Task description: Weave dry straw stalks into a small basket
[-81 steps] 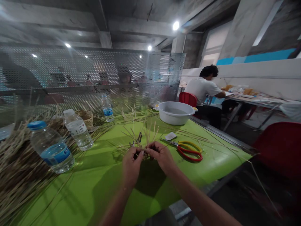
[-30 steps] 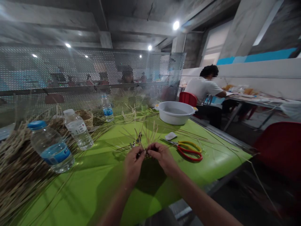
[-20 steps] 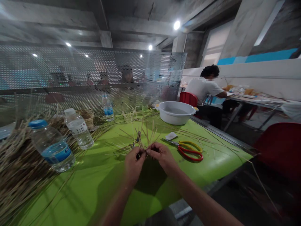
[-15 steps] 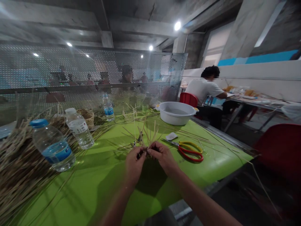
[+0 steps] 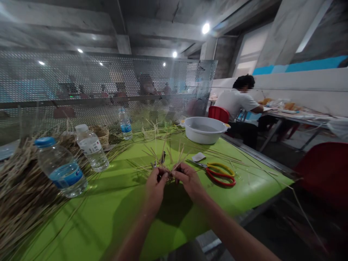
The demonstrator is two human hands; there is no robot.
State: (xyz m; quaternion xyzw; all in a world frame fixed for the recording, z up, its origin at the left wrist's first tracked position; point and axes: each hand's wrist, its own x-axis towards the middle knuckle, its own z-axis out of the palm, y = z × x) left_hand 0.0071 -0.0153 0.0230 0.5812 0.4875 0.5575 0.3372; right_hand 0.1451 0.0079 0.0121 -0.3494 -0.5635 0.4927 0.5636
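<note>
Between my two hands is a small woven piece of straw strips (image 5: 170, 174), its long pale ends fanning out upward and away from me. My left hand (image 5: 155, 183) pinches its left side between thumb and fingers. On the right side, my right hand (image 5: 187, 179) grips it the same way, with the fingertips of both hands close together. The hands cover most of the woven part. Just right of my right hand lie scissors (image 5: 220, 174) with red and yellow handles, blades toward the piece. A small white scrap (image 5: 198, 156) rests beside the blades.
Plastic bottles (image 5: 63, 170) and a heap of dry straw (image 5: 24, 203) line the left of the green table (image 5: 108, 224). A white basin (image 5: 204, 136) stands at the back right. A small woven basket (image 5: 102, 134) sits behind the bottles. Beyond, a person (image 5: 233, 101) sits at another table.
My fingertips have shifted slightly on the woven piece and sit a little farther apart. The fanned straw ends have tilted a little. Both hands keep their hold.
</note>
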